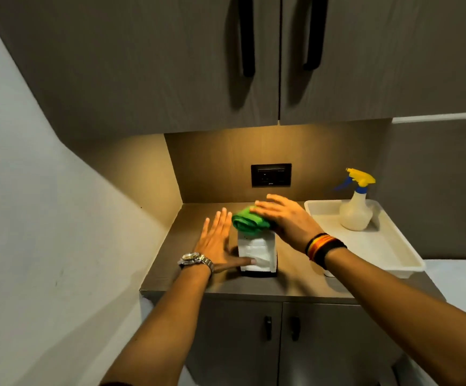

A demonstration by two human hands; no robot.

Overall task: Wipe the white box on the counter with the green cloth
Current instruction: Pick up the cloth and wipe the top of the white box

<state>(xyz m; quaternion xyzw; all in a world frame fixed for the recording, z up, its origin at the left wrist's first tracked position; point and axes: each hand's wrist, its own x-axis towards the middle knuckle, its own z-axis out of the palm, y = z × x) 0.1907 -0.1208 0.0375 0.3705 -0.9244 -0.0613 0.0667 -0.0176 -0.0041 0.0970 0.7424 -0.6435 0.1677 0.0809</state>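
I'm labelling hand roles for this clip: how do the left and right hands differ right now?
The left hand is bare-palmed, fingers spread beside the box, thumb on its front; the right hand lies flat on the cloth atop the box. The left wrist wears a watch, the right striped bands. Both are flat and touch the box or what lies on it.

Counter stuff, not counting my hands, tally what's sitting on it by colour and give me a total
White: 2, the white box and the tray
Green: 1, the green cloth on top of the box
Cream with a yellow and blue head: 1, the spray bottle standing in the tray
Total: 4
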